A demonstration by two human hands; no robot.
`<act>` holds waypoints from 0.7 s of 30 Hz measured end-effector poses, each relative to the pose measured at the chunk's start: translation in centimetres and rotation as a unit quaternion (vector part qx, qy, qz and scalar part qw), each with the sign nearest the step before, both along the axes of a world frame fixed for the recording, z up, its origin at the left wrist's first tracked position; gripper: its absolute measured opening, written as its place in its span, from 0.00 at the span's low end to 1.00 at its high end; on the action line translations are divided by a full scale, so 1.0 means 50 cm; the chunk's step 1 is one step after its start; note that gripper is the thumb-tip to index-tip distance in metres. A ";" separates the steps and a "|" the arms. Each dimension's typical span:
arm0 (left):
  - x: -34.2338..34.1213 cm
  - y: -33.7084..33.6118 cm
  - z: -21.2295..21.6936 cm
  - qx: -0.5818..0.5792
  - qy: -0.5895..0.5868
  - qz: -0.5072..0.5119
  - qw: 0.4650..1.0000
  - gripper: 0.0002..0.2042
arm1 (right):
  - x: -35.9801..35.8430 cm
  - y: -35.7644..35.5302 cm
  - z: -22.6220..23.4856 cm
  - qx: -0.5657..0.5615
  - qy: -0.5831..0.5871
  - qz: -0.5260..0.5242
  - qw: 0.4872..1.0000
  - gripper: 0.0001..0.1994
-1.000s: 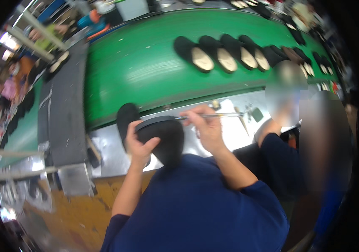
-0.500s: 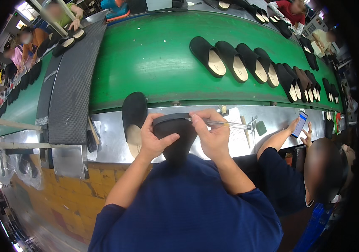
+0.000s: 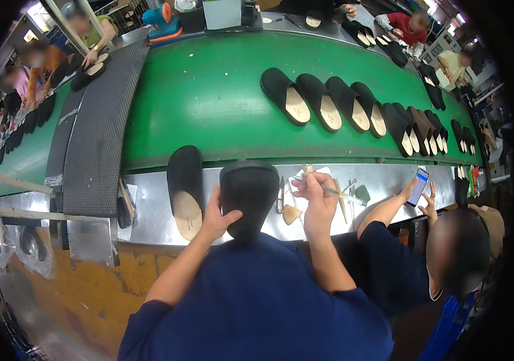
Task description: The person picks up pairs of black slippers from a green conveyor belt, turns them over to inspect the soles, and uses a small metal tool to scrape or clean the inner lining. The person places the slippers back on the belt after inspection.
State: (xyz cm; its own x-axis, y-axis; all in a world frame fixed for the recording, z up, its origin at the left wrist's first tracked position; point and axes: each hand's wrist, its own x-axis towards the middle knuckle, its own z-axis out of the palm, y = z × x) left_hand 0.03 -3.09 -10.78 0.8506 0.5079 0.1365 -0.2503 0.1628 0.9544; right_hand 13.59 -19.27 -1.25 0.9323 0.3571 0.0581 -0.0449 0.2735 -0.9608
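Left hand (image 3: 220, 219) and right hand (image 3: 319, 207) are both occupied. At twelve o'clock beyond them runs the green belt (image 3: 209, 102). Nearer, the left clasps a black shoe (image 3: 250, 195); a second shoe (image 3: 185, 171) lies at nine o'clock. The right pinches a slim pen (image 3: 336, 192) at three, apart from the black shoe, tip too small to judge. Likely step: detail work; the next touch calls for a light, steady tip.

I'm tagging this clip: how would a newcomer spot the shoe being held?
In front of the wide green belt runs a metal bench. Over it, the left hand holds a black shoe. Unlike the clog just left of it, it shows no pale insole.
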 end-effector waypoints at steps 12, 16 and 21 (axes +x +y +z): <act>0.012 0.091 0.210 -0.211 -0.140 -0.110 0.961 0.36 | 0.006 -0.025 -0.003 0.015 -0.053 -0.092 0.994 0.12; 0.000 0.042 0.127 -0.183 -0.121 -0.153 0.964 0.38 | -0.015 -0.001 0.006 0.064 -0.029 -0.053 0.996 0.11; 0.019 -0.027 0.114 -0.278 0.080 -0.121 0.950 0.36 | -0.050 -0.008 0.013 0.075 -0.164 0.035 0.983 0.09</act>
State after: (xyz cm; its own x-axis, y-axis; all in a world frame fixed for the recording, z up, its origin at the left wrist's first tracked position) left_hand 0.95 -4.45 -5.08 0.9389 0.2508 -0.2358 -0.0010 0.6870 0.7267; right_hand 11.10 -19.69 -0.59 0.8276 0.3849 0.4085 0.2365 0.4209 -0.8757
